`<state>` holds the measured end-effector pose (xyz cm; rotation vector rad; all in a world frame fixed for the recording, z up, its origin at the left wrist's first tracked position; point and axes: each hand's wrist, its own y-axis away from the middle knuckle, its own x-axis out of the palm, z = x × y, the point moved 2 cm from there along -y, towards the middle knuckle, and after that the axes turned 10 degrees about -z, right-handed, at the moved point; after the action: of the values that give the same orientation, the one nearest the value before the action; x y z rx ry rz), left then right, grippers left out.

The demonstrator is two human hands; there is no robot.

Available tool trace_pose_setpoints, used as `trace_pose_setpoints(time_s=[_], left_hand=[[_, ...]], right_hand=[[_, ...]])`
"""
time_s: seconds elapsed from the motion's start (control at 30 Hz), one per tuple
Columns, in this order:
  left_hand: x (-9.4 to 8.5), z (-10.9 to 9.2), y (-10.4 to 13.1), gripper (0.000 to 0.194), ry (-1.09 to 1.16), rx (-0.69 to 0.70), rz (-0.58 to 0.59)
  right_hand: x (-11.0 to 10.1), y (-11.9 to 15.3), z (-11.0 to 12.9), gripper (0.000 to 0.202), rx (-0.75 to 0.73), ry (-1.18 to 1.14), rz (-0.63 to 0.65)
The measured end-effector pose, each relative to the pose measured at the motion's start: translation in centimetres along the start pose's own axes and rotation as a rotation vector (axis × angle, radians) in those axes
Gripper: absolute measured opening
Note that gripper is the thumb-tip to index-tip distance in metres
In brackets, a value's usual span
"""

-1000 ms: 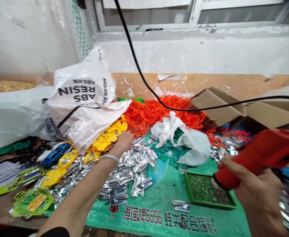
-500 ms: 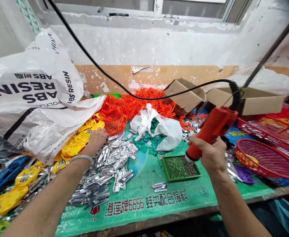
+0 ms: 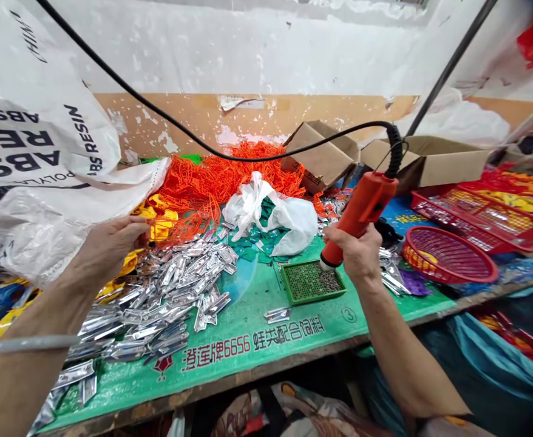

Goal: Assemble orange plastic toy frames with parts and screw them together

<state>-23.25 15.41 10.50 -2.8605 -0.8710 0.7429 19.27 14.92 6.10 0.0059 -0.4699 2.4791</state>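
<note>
My right hand (image 3: 361, 250) is wrapped around a red electric screwdriver (image 3: 360, 206), held tilted with its pale nose down at the back edge of a green tray (image 3: 314, 300). Small screws (image 3: 332, 280) lie heaped in the tray's right part. On the left, my left hand (image 3: 114, 243) has its fingers pinched together beside yellow plastic pieces (image 3: 164, 224) and the pile of orange plastic pieces (image 3: 230, 176). What is between those fingertips, if anything, I cannot make out. A heap of shiny metal blades (image 3: 170, 291) spreads to the right of my left hand.
A white bag (image 3: 289, 221) with green pieces sits mid-table. Cardboard boxes (image 3: 453, 164) stand behind, and a red basket (image 3: 448, 255) is at the right. A black cable (image 3: 193, 132) loops down to the screwdriver. A printed white sack (image 3: 43, 158) fills the left.
My left hand has drawn back from the yellow pieces toward me and its fingers are now pinched. The view has turned down and right. My right hand keeps the screwdriver over the tray.
</note>
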Motion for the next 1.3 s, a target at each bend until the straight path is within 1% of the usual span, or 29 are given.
trace_pose_setpoints(time_s=[0.1, 0.17, 0.2, 0.23, 0.27, 0.3, 0.33, 0.37, 0.4, 0.43, 0.5, 0.53, 0.57, 0.6, 0.63, 0.7, 0.73, 0.77, 0.8, 0.9, 1.03, 1.17, 1.3], left_hand=[[-0.2, 0.5, 4.2, 0.019, 0.235, -0.170, 0.046], [0.1, 1.0, 7.7, 0.022, 0.367, -0.252, 0.008], [0.5, 1.4, 9.6, 0.023, 0.552, -0.416, -0.007], [1.2, 1.8, 11.6, 0.026, 0.679, -0.594, -0.001], [2.0, 2.2, 13.5, 0.027, 0.758, -0.750, 0.012], [2.8, 2.5, 15.3, 0.029, 0.826, -0.881, -0.016], [3.7, 2.7, 16.9, 0.029, 0.887, -0.977, 0.001], [4.7, 2.9, 18.2, 0.029, 0.930, -1.060, 0.047], [5.5, 3.0, 19.2, 0.029, 0.952, -1.110, 0.090], [6.3, 3.0, 19.9, 0.028, 0.949, -1.144, 0.133], [7.4, 3.0, 20.5, 0.027, 0.927, -1.165, 0.180], [7.8, 2.9, 20.6, 0.026, 0.917, -1.163, 0.190], [8.1, 2.7, 20.5, 0.025, 0.915, -1.157, 0.195], [8.3, 2.6, 20.4, 0.025, 0.919, -1.152, 0.200], [8.5, 2.4, 20.3, 0.025, 0.924, -1.152, 0.200], [8.7, 2.3, 20.1, 0.024, 0.935, -1.152, 0.196], [8.7, 2.3, 20.1, 0.023, 0.938, -1.148, 0.188], [8.7, 2.4, 20.2, 0.021, 0.938, -1.140, 0.182], [8.7, 2.6, 20.3, 0.019, 0.939, -1.130, 0.177], [8.5, 3.4, 20.8, 0.013, 0.950, -1.099, 0.164], [8.1, 4.2, 21.1, 0.009, 0.979, -1.082, 0.143], [8.2, 4.1, 20.9, 0.010, 0.987, -1.062, 0.102], [8.7, 4.0, 21.0, 0.008, 1.008, -1.003, 0.114]], right_hand=[[0.1, -0.2, -0.1, 0.039, -0.003, -0.001, -0.008], [0.2, -0.3, 0.0, 0.041, -0.007, 0.006, -0.019], [0.3, -0.3, 0.0, 0.042, -0.009, 0.009, -0.025], [0.3, -0.4, 0.0, 0.043, -0.011, 0.012, -0.032], [0.3, -0.5, 0.1, 0.043, -0.014, 0.025, -0.038], [0.3, -0.5, 0.1, 0.045, -0.027, 0.055, -0.043], [0.2, -0.5, 0.2, 0.047, -0.063, 0.104, -0.057], [0.1, -0.4, 0.3, 0.053, -0.133, 0.169, -0.084], [0.0, -0.1, 0.5, 0.061, -0.241, 0.248, -0.124], [-0.1, 0.4, 0.7, 0.071, -0.382, 0.333, -0.174], [0.0, 1.8, 1.3, 0.086, -0.693, 0.466, -0.252], [0.4, 2.7, 1.4, 0.085, -0.823, 0.511, -0.236], [1.1, 3.5, 1.4, 0.078, -0.915, 0.560, -0.149], [2.1, 4.2, 1.3, 0.067, -0.967, 0.627, 0.010], [3.3, 4.8, 0.8, 0.053, -0.982, 0.713, 0.228], [5.8, 5.7, -0.7, 0.035, -0.938, 0.915, 0.695], [6.9, 5.9, -1.5, 0.029, -0.919, 0.970, 0.842], [7.9, 6.0, -2.2, 0.025, -0.911, 1.003, 0.929], [8.7, 6.0, -3.0, 0.022, -0.912, 1.023, 0.984], [10.3, 6.0, -5.0, 0.021, -0.922, 1.067, 1.068], [10.8, 6.5, -6.2, 0.027, -0.929, 1.112, 1.131], [10.9, 6.8, -6.0, 0.029, -0.922, 1.117, 1.143], [10.2, 6.7, -4.6, 0.029, -0.886, 1.107, 1.085]])
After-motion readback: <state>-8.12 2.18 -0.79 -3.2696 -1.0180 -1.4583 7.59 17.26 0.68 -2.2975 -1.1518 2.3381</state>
